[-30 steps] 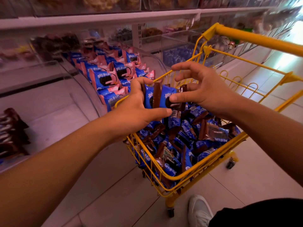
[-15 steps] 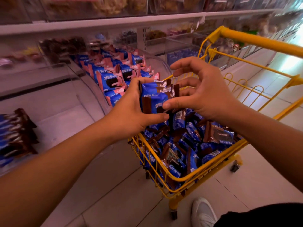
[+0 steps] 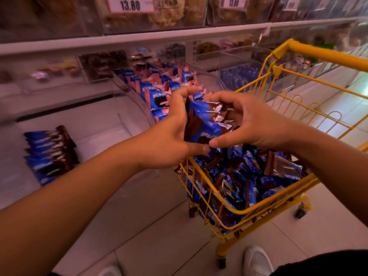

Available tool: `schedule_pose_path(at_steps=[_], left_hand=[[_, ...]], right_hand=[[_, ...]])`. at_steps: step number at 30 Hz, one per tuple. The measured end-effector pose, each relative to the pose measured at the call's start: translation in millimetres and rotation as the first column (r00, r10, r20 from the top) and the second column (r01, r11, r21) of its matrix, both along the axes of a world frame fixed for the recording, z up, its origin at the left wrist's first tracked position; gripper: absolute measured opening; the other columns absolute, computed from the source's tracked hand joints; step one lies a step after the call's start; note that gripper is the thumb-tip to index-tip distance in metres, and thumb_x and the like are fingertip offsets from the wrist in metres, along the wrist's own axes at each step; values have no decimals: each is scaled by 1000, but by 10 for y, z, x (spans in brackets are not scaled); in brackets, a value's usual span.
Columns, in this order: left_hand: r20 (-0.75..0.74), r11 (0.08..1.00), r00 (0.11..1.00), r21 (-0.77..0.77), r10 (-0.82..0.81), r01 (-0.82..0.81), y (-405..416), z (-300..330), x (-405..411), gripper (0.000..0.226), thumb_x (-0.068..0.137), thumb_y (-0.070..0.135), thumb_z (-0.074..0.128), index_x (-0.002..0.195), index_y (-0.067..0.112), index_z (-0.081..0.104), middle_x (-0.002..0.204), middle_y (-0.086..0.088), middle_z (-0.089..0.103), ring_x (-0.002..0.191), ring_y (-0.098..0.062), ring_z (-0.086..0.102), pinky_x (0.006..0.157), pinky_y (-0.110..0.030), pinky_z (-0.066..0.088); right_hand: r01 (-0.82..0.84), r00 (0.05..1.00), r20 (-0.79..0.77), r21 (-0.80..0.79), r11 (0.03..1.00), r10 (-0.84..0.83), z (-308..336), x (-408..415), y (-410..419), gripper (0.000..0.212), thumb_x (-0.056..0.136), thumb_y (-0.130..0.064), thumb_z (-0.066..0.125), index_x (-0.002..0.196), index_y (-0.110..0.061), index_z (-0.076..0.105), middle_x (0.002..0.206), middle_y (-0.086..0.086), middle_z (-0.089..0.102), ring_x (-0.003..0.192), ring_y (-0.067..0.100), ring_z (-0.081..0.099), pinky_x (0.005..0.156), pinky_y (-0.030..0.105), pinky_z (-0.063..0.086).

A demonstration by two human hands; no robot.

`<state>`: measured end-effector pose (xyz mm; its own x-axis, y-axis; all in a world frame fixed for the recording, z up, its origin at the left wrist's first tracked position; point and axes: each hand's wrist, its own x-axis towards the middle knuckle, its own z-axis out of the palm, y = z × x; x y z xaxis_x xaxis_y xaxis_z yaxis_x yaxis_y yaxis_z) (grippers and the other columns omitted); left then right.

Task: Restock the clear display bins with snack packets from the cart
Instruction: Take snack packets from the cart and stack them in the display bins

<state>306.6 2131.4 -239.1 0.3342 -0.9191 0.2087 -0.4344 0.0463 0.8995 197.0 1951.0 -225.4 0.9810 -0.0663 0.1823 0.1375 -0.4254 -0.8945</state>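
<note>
A stack of blue and brown snack packets (image 3: 205, 124) is held upright between my two hands above the front left corner of the yellow wire cart (image 3: 264, 208). My left hand (image 3: 169, 136) grips the stack from the left, thumb underneath. My right hand (image 3: 253, 122) grips it from the right, fingers curled over the crimped tops. Many more blue and brown packets (image 3: 249, 182) fill the cart. A clear curved bin (image 3: 137, 100) behind my hands holds blue and pink packets (image 3: 159, 90). On the left, a clear bin holds a short row of blue and brown packets (image 3: 49, 152).
A white shelf edge (image 3: 139, 38) runs above the bins, with price tags reading 13.80 (image 3: 130, 5). Further clear bins (image 3: 239, 74) of snacks line the right. The cart handle (image 3: 326, 54) juts out at upper right. My white shoes (image 3: 256, 259) stand on the tiled floor.
Both hands have lifted the stack of packets out of the cart and pressed it together. The view has swung up and left toward the bins.
</note>
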Motion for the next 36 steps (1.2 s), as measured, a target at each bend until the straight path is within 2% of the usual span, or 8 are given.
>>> schedule_pose_path(at_steps=[4, 10, 13, 16, 22, 26, 32, 36], left_hand=[[29, 990, 990, -37, 135, -133, 413, 168, 4, 94, 75, -12, 74, 138, 19, 11, 145, -11, 28, 136, -20, 44, 107, -42, 46], [73, 950, 948, -37, 311, -309, 1250, 373, 71, 97, 73, -5, 79, 141, 12, 13, 139, -7, 34, 118, 0, 54, 96, -21, 50], [235, 910, 886, 14, 400, -415, 1753, 523, 352, 95, 63, 29, 91, 136, 21, 32, 132, 1, 53, 115, -6, 61, 96, -31, 53], [384, 842, 797, 82, 467, -533, 2120, 557, 608, 77, 57, 63, 77, 123, 30, 54, 114, 14, 68, 107, 0, 64, 99, -39, 51], [660, 754, 643, 173, 389, -634, 2522, 297, 1006, 59, 71, 75, 48, 102, 31, 70, 98, 12, 72, 93, -2, 65, 87, -38, 53], [719, 789, 599, 117, 352, -603, 2594, 207, 1175, 36, 79, 54, 53, 88, 26, 73, 89, 8, 71, 84, -9, 64, 80, -38, 51], [692, 833, 628, 71, 356, -549, 2619, 101, 1285, 15, 72, 24, 62, 67, 14, 72, 76, 2, 67, 75, -15, 62, 72, -38, 49], [687, 845, 637, 64, 348, -531, 2634, 62, 1297, 18, 74, 23, 60, 62, 15, 71, 71, 0, 66, 71, -16, 61, 68, -38, 48]], right_hand=[[-41, 995, 89, -123, 992, 52, 113, 180, 398, 69, 56, -17, 92, 117, -18, 60, 104, 1, 73, 96, 15, 72, 87, 34, 60], [-89, 976, 161, -326, 941, 147, 311, 554, 1135, 52, 58, -24, 85, 104, -16, 63, 88, 1, 70, 75, 15, 66, 70, 33, 56], [-169, 976, 87, -259, 951, 197, 389, 929, 1442, 45, 62, -29, 81, 101, -15, 64, 83, -3, 68, 72, 5, 61, 66, 23, 49], [-255, 966, -34, -264, 930, 256, 366, 1309, 1628, 42, 66, -24, 83, 102, -10, 66, 84, 3, 69, 72, 9, 60, 66, 28, 49], [-463, 884, -289, -432, 774, 368, 6, 2035, 2065, 33, 72, -20, 84, 99, -12, 67, 86, 5, 73, 68, 8, 65, 61, 26, 52], [-562, 826, -362, -472, 679, 432, -287, 2199, 2241, 35, 68, -28, 86, 97, -20, 69, 84, -3, 74, 68, 2, 67, 60, 16, 50], [-282, 806, -35, -901, 331, 591, -454, 2194, 2351, 84, 70, -68, 71, 137, -22, 50, 133, 4, 50, 115, 15, 43, 98, 28, 39], [-425, 782, -368, -905, -1, 503, -473, 2237, 2393, 101, 87, -79, 38, 160, -17, 5, 167, 5, 0, 153, 25, -4, 124, 45, 9]])
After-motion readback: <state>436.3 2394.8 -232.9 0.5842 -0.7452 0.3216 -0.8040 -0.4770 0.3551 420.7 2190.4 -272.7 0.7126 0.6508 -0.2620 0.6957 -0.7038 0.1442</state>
